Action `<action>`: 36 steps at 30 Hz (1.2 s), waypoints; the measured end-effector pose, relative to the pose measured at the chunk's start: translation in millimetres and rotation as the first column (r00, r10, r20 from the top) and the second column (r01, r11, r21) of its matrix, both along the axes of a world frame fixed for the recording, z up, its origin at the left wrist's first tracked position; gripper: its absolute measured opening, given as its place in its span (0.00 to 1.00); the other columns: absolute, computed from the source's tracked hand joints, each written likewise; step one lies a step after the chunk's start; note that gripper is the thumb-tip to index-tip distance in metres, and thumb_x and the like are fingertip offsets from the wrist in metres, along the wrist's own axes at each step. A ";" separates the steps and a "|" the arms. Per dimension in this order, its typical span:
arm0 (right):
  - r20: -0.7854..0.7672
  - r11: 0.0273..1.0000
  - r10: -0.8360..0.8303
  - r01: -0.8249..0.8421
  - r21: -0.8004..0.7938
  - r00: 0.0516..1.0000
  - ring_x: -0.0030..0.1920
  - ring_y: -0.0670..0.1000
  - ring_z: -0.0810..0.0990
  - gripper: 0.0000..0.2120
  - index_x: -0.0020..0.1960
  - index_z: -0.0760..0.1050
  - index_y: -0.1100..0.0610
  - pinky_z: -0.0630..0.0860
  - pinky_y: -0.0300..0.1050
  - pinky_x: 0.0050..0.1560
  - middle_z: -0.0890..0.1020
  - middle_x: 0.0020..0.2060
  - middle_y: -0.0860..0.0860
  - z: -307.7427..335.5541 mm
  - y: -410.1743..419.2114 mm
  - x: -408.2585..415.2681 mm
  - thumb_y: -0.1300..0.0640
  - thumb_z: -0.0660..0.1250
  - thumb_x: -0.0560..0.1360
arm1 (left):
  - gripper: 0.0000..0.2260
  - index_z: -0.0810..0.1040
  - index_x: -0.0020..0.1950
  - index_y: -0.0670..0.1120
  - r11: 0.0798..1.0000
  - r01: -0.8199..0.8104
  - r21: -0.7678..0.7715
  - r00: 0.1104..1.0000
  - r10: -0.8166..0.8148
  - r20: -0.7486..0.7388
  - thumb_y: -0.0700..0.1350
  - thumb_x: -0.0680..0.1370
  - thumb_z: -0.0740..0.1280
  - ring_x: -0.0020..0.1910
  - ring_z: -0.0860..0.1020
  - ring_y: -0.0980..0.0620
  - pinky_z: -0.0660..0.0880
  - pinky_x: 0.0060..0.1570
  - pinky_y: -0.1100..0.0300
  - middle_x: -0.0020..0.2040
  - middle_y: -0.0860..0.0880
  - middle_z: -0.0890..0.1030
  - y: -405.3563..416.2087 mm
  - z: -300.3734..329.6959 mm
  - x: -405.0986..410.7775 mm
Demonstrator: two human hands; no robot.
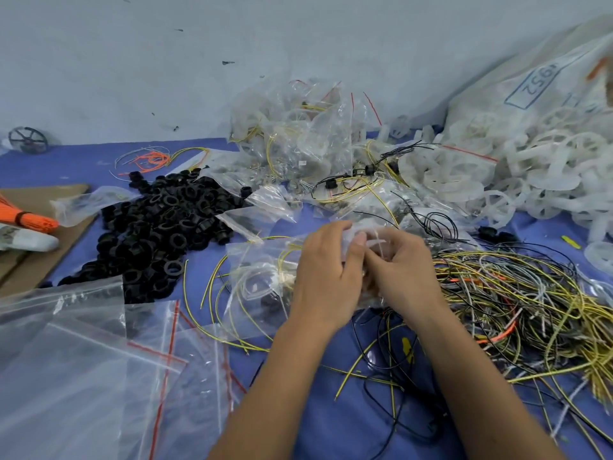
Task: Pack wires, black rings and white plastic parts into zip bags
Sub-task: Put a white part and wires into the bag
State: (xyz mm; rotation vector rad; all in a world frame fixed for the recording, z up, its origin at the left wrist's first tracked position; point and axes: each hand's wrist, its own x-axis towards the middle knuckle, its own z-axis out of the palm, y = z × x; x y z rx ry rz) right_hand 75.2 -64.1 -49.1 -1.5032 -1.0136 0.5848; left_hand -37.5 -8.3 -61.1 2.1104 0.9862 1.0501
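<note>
Hands meet at scene centre over a clear zip bag [265, 280]: left hand [326, 277] and right hand [403, 270] both pinch its far edge, fingers curled on the film, apparently at the zip strip. Yellow wire and a dark ring show through the film. Such a bag likely handles as light, limp and slippery, so the stiffer zip strip seems the best place to hold. Loose wires [517, 293] tangle just right; they look springy and prone to snag. Black rings [159, 227], small and rigid, heap to the left; white plastic parts [497, 180] pile far right; empty zip bags [83, 360] lie near left. Blue table cover [338, 426] meets a pale wall [132, 61] behind.
</note>
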 end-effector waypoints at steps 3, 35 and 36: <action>0.218 0.969 -0.243 0.244 0.023 0.945 0.27 0.50 0.82 0.06 0.52 0.80 0.52 0.80 0.45 0.32 0.83 0.27 0.50 -4.1 1.5 7.1 0.57 0.74 0.76 | 0.23 0.71 0.74 0.48 0.999 -0.007 0.051 0.986 0.015 -0.164 0.59 0.85 0.54 0.72 0.68 0.50 0.63 0.72 0.55 0.72 0.48 0.74 1.1 -13.0 2.0; 0.848 0.780 0.000 0.530 -0.332 0.531 0.69 0.67 0.60 0.28 0.66 0.76 0.43 0.72 0.57 0.61 0.63 0.68 0.59 36.0 50.8 166.2 0.66 0.67 0.72 | 0.20 0.73 0.45 0.52 0.989 0.041 0.142 0.969 -0.005 -0.247 0.64 0.82 0.51 0.41 0.72 0.52 0.68 0.41 0.53 0.44 0.55 0.69 4.5 -20.0 10.9; 0.824 0.782 -0.057 0.538 -0.314 0.564 0.68 0.67 0.62 0.27 0.66 0.75 0.43 0.71 0.57 0.62 0.64 0.68 0.60 36.2 48.6 165.4 0.66 0.67 0.72 | 0.18 0.71 0.42 0.52 0.991 0.006 0.137 0.977 0.023 -0.210 0.62 0.83 0.53 0.40 0.71 0.51 0.64 0.40 0.53 0.41 0.54 0.70 6.3 -20.3 9.7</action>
